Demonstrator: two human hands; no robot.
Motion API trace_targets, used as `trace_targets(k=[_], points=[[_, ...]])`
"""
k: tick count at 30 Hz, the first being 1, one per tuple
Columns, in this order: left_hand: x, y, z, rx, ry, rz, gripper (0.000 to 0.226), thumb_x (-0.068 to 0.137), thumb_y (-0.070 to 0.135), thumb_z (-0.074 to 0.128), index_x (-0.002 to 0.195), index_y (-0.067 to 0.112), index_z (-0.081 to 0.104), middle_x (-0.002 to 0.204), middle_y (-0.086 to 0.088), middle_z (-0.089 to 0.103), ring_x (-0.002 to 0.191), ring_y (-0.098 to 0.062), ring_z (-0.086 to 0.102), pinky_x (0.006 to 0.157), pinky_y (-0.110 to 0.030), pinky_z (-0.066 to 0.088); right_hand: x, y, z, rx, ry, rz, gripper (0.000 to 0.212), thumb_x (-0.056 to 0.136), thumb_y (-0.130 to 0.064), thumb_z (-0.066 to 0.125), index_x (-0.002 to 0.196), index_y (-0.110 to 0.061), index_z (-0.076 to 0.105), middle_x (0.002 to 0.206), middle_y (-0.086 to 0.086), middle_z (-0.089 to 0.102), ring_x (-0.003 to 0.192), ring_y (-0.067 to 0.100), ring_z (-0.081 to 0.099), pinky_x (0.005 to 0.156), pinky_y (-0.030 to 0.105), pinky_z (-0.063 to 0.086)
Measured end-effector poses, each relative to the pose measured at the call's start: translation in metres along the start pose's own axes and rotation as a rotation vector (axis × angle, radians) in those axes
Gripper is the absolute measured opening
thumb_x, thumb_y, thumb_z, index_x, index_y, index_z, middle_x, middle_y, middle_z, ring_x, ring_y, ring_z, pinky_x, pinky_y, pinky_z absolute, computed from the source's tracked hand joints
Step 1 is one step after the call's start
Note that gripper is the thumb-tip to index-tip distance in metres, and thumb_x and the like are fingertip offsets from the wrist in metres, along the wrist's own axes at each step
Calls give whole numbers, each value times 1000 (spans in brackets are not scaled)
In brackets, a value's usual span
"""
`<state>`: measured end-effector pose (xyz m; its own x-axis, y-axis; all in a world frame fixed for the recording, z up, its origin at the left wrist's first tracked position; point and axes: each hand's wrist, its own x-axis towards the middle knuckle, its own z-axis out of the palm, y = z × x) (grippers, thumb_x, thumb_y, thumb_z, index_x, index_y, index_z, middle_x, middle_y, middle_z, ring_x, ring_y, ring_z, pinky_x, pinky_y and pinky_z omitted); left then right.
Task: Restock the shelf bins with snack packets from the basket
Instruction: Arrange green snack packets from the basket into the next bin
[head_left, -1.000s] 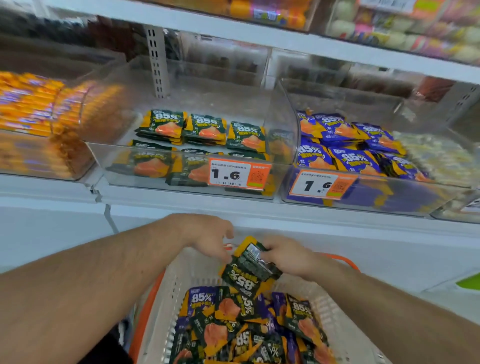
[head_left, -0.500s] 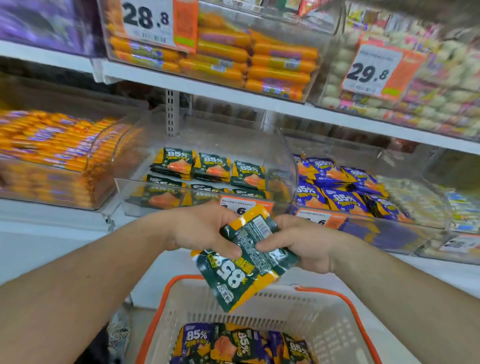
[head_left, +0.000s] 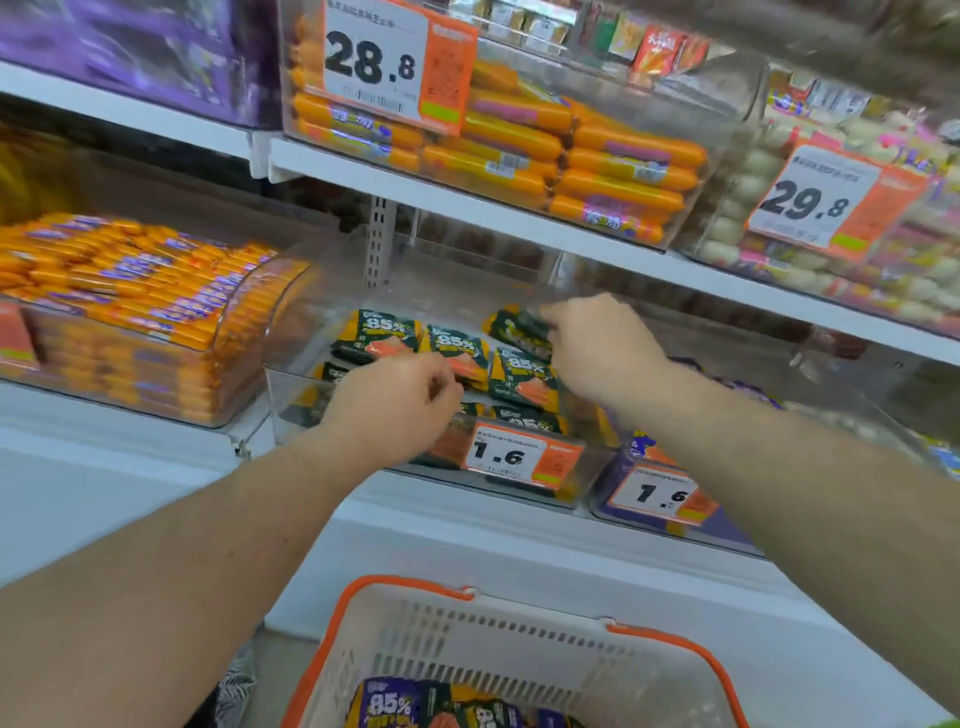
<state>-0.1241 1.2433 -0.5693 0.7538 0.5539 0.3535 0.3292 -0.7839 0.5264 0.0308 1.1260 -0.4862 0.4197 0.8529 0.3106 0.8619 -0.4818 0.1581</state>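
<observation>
**Green packets going into the clear bin**

Standing on the white shelf (head_left: 467, 525): clear shelf bin (head_left: 291, 395) with a "1.6" price tag (head_left: 519, 454), partly filled with rows of green 85% packets (head_left: 382, 335). Sitting below, near the bottom edge: orange-rimmed basket (head_left: 519, 649), holding more snack packets (head_left: 395, 704). Reaching over the bin's back right: right hand (head_left: 597, 348), fingers pinching a green packet (head_left: 511, 327) above the rows. Hovering at the bin's front wall: left hand (head_left: 395, 402), fingers loosely curled, gripping nothing.
</observation>
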Motion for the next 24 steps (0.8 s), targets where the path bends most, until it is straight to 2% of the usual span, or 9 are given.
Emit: trace_targets(k=[3, 6, 11, 14, 16, 20, 24], points=[[-3, 2, 7, 265, 21, 70, 30, 99, 41, 40, 74, 27, 49, 70, 8, 53, 71, -19, 55, 67, -30, 31, 24, 1, 35, -223, -193, -5, 29, 84, 6, 50, 107, -5, 64, 99, 20, 67, 89, 37, 64, 65, 37, 44], [-3, 0, 10, 315, 27, 81, 41, 100, 42, 36, 62, 25, 36, 58, 7, 43, 65, -21, 51, 66, -31, 28, 39, 7, 60, -303, -253, 2, 32, 85, 6, 51, 112, -4, 65, 109, 22, 67, 98, 38, 65, 73, 39, 48], [-2, 1, 12, 364, 18, 85, 36, 101, 44, 33, 74, 23, 43, 58, 7, 38, 66, -21, 46, 69, -30, 30, 57, 11, 88, -229, -333, 119, 31, 89, -1, 51, 116, -4, 66, 121, 21, 65, 110, 37, 63, 87, 40, 51], [-1, 1, 12, 367, 6, 74, 34, 101, 44, 32, 75, 24, 44, 58, 7, 37, 66, -21, 46, 74, -32, 35, 63, 14, 101, -173, -451, 161, 22, 93, -14, 53, 109, -10, 67, 120, 15, 65, 105, 32, 64, 78, 33, 49], [-1, 0, 12, 358, 1, 67, 38, 101, 44, 32, 71, 23, 41, 58, 7, 37, 66, -21, 45, 78, -32, 38, 68, 14, 105, -123, -529, 194, 14, 92, -22, 54, 98, -14, 63, 112, 10, 64, 96, 28, 62, 74, 29, 48], [0, -1, 13, 341, 5, 64, 46, 101, 44, 32, 61, 22, 30, 57, 7, 37, 64, -21, 45, 77, -33, 39, 73, 12, 110, -74, -564, 212, 31, 85, -39, 56, 106, -16, 60, 109, 7, 58, 103, 27, 60, 80, 31, 48], [1, 0, 13, 343, -6, 67, 45, 101, 44, 32, 61, 22, 31, 57, 7, 39, 64, -20, 46, 74, -31, 35, 73, 14, 114, -79, -535, 204, 32, 81, -39, 57, 105, -18, 63, 111, 6, 62, 93, 26, 57, 74, 30, 47]])
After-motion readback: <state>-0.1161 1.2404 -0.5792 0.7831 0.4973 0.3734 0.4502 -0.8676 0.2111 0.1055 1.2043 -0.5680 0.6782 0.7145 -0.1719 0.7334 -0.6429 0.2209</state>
